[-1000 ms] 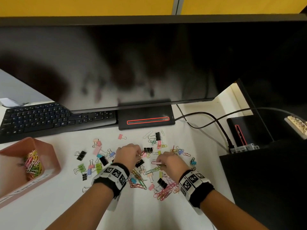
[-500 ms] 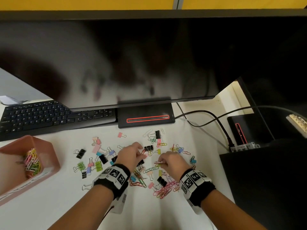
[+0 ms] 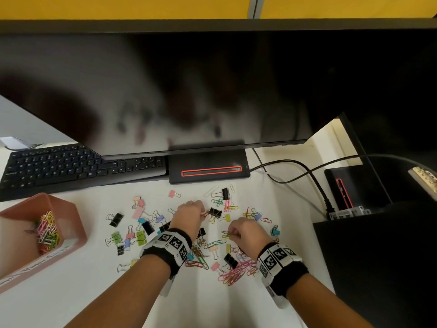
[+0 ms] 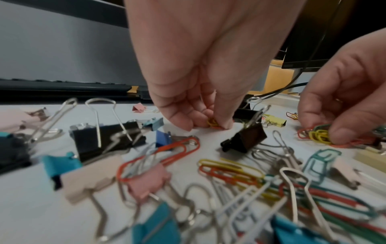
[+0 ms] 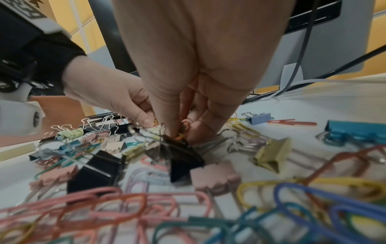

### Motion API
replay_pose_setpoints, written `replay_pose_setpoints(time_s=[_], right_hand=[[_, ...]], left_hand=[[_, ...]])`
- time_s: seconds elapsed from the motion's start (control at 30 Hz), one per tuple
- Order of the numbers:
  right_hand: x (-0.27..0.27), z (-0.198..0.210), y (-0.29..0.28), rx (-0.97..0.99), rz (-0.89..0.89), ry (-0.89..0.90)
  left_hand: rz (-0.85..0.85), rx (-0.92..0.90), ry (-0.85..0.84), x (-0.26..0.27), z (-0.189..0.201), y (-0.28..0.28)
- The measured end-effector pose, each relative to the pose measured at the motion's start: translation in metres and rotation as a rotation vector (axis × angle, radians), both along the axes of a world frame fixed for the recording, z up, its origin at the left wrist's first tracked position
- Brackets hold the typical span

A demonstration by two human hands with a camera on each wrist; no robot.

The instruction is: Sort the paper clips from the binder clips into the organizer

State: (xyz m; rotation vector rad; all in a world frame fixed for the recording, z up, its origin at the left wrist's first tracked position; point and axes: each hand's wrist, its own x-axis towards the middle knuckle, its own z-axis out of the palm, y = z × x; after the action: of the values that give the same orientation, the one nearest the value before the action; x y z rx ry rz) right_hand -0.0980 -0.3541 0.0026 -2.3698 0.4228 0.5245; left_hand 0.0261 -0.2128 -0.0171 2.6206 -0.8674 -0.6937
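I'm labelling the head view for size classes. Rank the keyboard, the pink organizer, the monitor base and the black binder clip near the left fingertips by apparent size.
1. keyboard, partly hidden under the monitor
2. pink organizer, cut by the frame edge
3. monitor base
4. black binder clip

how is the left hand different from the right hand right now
The left hand sits farther from the person, beside a black binder clip; the right hand is nearer and to the right. The left hand's grip pinches a few small yellow and orange paper clips against the desk; the right hand holds a bigger bunch of paper clips, red, green and yellow. Both are curled, fingertips down, over the scattered pile.
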Motion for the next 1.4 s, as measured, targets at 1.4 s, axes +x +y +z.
replay_pose_setpoints(time_s=[1.4], right_hand=[[0.163,0.075,0.254,0.391,0.016,-0.360]], left_hand=[[0.631,-0.429,-0.020,0.087,0.132,0.270]])
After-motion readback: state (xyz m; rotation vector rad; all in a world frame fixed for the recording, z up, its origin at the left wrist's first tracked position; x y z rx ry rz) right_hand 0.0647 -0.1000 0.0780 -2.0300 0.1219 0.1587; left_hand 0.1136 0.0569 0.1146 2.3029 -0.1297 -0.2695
